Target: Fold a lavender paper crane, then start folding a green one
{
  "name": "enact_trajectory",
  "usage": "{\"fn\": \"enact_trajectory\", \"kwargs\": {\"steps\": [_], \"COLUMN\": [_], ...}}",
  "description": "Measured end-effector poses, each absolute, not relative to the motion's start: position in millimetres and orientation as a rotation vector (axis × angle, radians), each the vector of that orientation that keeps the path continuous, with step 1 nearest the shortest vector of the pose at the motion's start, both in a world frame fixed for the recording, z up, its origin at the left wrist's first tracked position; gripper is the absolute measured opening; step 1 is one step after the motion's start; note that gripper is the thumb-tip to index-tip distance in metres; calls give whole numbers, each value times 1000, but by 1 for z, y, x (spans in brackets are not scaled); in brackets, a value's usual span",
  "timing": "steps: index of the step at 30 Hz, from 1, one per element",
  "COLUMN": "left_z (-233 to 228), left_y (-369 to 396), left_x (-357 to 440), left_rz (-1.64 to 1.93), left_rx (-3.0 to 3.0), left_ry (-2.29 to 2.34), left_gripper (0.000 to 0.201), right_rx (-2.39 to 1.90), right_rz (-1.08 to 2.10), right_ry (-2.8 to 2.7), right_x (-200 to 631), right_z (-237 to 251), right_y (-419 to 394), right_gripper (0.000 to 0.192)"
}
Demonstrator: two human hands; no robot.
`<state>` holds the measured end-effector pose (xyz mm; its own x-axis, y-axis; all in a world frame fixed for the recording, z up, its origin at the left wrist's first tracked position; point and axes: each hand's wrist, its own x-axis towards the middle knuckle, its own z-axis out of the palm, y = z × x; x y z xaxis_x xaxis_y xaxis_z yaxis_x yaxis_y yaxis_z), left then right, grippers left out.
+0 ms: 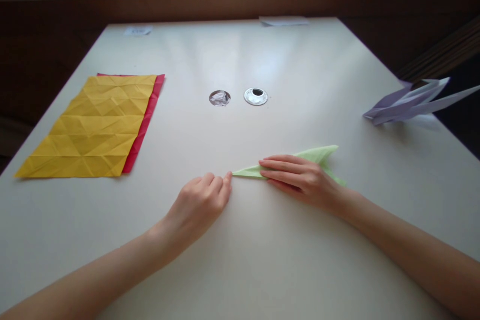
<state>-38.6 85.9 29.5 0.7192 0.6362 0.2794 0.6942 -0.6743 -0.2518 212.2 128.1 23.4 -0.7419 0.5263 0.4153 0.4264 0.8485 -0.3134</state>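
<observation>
Paper (317, 153), green, folded, beneath outstretched fingers (285, 166) of the right hand (307, 179), tip at the curled left hand (204, 197), pinch unclear

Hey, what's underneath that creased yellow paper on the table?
A red sheet shows beneath the creased yellow paper, along the right side and as a sliver at the far edge. Anything else underneath is covered from view.

One white table (240, 250), two bare hands (203, 199) (308, 180), one folded pale-green paper (315, 154), one creased yellow sheet (88, 127), one red sheet (144, 133), one folded lilac paper (405, 105), two round table openings (220, 98) (256, 97), two white paper slips (138, 31) (284, 21).
</observation>
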Motion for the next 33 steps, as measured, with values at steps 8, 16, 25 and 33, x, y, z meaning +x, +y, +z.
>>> {"fn": "enact_trajectory", "kwargs": {"steps": [8, 16, 25, 33], "left_z": [39, 36, 18, 15], "left_y": [72, 83, 97, 97], "left_x": [-34, -33, -30, -29], "left_rz": [-203, -475, -906, -998], "left_rx": [-2465, -2659, -3108, -3125], "left_ry": [-1218, -1206, -1199, -1279], "left_gripper": [25, 25, 22, 16], "right_rx": [-692, -696, -597, -616], "right_rz": [273, 296, 401, 558], "right_ry": [-2513, -2495, -2495, -2467], "right_x": [212, 212, 211, 210], "right_z": [23, 21, 20, 21], "right_y": [128, 129, 129, 133], "right_gripper": [24, 24, 23, 18]}}
